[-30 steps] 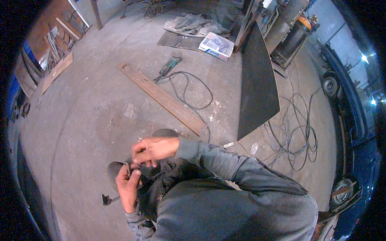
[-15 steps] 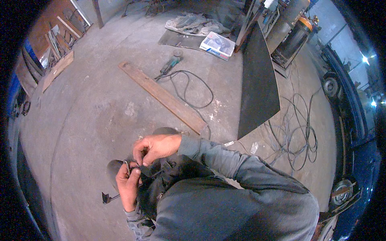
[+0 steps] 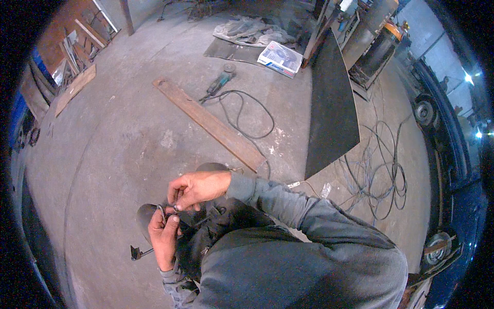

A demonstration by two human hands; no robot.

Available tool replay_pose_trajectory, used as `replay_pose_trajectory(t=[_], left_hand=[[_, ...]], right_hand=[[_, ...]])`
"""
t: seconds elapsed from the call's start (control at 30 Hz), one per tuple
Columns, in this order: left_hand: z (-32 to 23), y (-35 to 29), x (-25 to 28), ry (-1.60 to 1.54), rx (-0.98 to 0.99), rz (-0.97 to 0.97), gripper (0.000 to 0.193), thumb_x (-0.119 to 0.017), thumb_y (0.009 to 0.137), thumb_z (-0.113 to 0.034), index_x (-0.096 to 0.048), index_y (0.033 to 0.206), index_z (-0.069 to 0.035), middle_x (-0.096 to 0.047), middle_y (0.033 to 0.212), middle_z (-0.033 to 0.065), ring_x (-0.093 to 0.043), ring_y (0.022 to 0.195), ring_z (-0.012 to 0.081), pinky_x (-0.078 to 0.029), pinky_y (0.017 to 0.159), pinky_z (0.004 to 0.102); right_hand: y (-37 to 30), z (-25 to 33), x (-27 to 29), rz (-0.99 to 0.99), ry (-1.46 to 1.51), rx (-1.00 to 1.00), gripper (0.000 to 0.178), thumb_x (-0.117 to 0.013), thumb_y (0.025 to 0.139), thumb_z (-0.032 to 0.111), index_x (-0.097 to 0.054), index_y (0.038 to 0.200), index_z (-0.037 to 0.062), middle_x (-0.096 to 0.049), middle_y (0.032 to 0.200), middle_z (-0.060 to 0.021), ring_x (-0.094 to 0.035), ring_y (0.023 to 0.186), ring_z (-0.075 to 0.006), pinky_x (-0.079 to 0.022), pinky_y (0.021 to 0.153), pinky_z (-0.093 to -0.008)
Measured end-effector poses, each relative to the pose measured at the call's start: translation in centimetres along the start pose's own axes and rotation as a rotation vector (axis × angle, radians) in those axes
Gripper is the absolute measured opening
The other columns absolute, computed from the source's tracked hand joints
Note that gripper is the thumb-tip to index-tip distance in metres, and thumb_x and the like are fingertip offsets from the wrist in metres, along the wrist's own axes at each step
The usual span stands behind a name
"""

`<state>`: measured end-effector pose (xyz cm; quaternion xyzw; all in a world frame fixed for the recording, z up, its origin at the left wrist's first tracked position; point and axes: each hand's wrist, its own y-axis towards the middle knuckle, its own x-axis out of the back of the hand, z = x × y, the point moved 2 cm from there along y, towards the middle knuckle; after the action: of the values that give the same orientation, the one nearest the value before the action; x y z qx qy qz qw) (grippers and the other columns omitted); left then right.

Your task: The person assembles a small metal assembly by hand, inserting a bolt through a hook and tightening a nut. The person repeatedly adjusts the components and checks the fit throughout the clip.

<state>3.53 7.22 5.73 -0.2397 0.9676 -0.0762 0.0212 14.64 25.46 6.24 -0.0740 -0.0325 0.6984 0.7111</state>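
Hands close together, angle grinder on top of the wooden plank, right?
Not quite: in the head view the angle grinder lies on the floor beside the wooden plank, not on top of it. The left hand and right hand are close together, as you say.

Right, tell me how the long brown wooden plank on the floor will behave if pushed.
The long brown wooden plank looks straight, so it is probably stiff. Lying flat on the grey concrete floor, it should slide rather than roll or tip. Pushed rightward, it might catch the looped dark cord alongside.
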Motion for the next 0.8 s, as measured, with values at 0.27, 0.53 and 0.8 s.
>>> replay_pose_trajectory(t=[0.27,0.53,0.8], left_hand=[[0.9,-0.1,-0.5,0.039,0.075,0.009,0.009,-0.066,0.095,-0.012,-0.066,0.101,-0.005,-0.059,0.08,-0.0063,-0.048,0.063,0.003,-0.037,0.054,0.0194],[0.9,0.1,-0.4,0.02,0.014,0.02,0.01,-0.064,0.095,-0.011,-0.066,0.103,-0.006,-0.06,0.081,-0.0057,-0.049,0.064,0.0032,-0.037,0.055,0.0195],[0.7,0.2,-0.9,0.017,0.036,-0.013,0.012,-0.067,0.095,-0.01,-0.066,0.104,-0.002,-0.059,0.08,-0.0042,-0.049,0.063,0.0048,-0.039,0.056,0.0212]], right_hand=[[-0.4,0.4,-0.1,-0.005,-0.076,-0.093,0.026,-0.067,0.098,0.028,-0.062,0.107,0.0039,-0.066,0.084,-0.0038,-0.06,0.065,-0.0105,-0.051,0.055,-0.0277],[-0.7,-0.1,0.1,-0.03,-0.004,-0.201,0.026,-0.066,0.099,0.03,-0.063,0.11,0.0064,-0.064,0.082,0.0003,-0.058,0.066,-0.009,-0.049,0.053,-0.0264],[-0.6,0.1,0.1,-0.049,0.038,-0.22,0.029,-0.067,0.098,0.031,-0.062,0.109,0.0039,-0.061,0.08,0.0001,-0.058,0.067,-0.0093,-0.048,0.053,-0.0262]])
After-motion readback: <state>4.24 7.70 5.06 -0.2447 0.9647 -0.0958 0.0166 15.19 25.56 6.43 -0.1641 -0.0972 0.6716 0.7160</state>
